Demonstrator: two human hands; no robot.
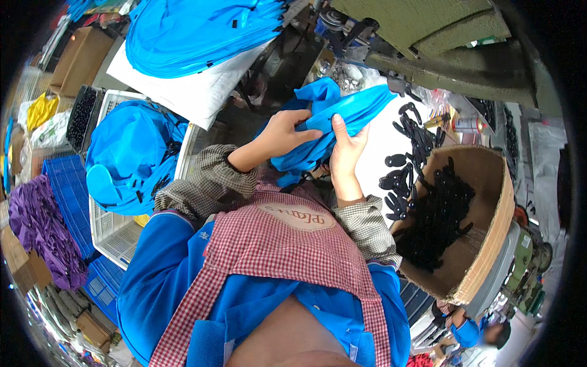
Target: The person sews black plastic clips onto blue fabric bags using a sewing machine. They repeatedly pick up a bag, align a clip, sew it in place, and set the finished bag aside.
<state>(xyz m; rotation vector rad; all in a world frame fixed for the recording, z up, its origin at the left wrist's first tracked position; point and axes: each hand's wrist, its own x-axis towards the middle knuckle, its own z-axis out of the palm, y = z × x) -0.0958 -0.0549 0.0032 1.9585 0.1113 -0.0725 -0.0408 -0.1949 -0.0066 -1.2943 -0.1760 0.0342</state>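
Observation:
A piece of thin blue fabric (369,105) is bunched between my hands, in front of my checked apron. My left hand (284,133) is closed on its left part, the fingertips pressed into the folds. On the other side my right hand (347,150) grips the cloth, thumb upward along it and the fingers mostly behind. One end of the fabric stretches up to the right, over a white tabletop (378,137); the rest hangs down toward my apron. Small black plastic parts (417,137) lie scattered on that tabletop, right of my right hand.
A cardboard box (486,235) of black parts stands at the right. An olive-green machine (452,67) rises at the far right. To the left, a white plastic crate (113,238) holds blue fabric pieces (131,153). More blue fabric (195,37) lies stacked at the far left.

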